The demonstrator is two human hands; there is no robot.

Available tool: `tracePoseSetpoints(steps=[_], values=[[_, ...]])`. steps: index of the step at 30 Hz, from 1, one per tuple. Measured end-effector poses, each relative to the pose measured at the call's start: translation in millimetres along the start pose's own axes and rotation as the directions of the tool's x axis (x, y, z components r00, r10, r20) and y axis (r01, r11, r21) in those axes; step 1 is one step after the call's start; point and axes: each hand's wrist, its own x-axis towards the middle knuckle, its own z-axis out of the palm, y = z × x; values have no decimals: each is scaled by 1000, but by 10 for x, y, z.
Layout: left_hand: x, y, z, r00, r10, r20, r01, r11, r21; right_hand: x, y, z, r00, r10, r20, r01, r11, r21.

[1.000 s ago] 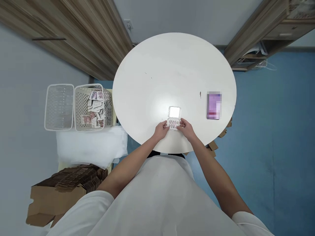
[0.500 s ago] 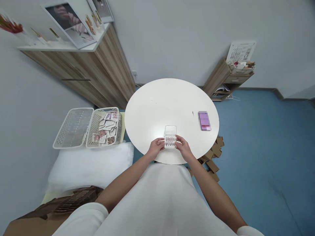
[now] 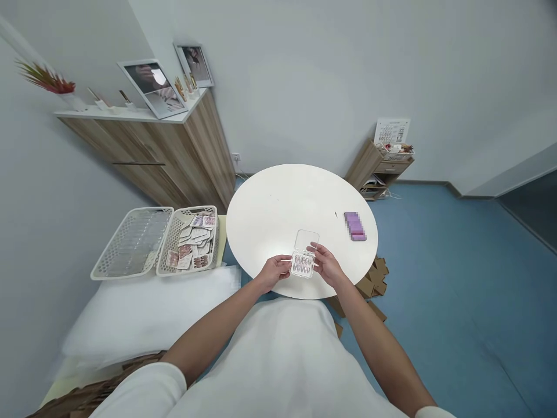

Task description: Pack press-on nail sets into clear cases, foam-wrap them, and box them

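Observation:
A small clear case (image 3: 301, 265) holding two rows of press-on nails is at the near side of the white round table (image 3: 278, 203), its transparent lid (image 3: 307, 240) raised. My left hand (image 3: 275, 271) grips the left edge of the case between thumb and fingers. On the other side, my right hand (image 3: 327, 266) is at the right edge, its fingers spread beside the lid and the hinge. The case is slightly tilted.
A purple object (image 3: 355, 226) and a tiny dark item lie on the table's right. Left of the table, a white basket (image 3: 163, 264) holds nail cards, beside another basket (image 3: 133, 241) with clear cases. Cardboard pieces (image 3: 372, 281) lie below right.
The view has tilted up. The case has turned slightly and its lid now leans right. My right hand's fingers have moved up toward the lid and spread apart.

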Motion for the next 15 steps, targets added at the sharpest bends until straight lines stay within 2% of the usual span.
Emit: tracePoseSetpoints(steps=[7, 15], values=[[-7, 58, 49, 1000, -22, -4, 21, 996, -91, -135, -84, 105, 999, -17, 32, 14, 996, 87], [-15, 47, 82, 998, -19, -57, 9, 986, -165, -225, -10, 175, 999, -38, -33, 39, 999, 25]])
